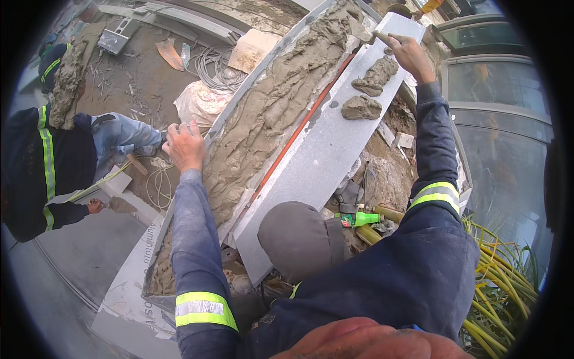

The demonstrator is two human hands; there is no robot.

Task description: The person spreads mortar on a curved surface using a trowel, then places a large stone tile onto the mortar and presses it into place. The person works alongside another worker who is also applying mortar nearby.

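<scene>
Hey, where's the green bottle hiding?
In the head view, the green bottle lies right of centre, below the middle, between the long gray slab on its left and the reflective band of the person's right sleeve.

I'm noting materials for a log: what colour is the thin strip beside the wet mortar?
The strip is orange-red, showing best in the head view.

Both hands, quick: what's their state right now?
Left hand: partly open, nothing visibly held.
Right hand: closed, holding a trowel.
</scene>
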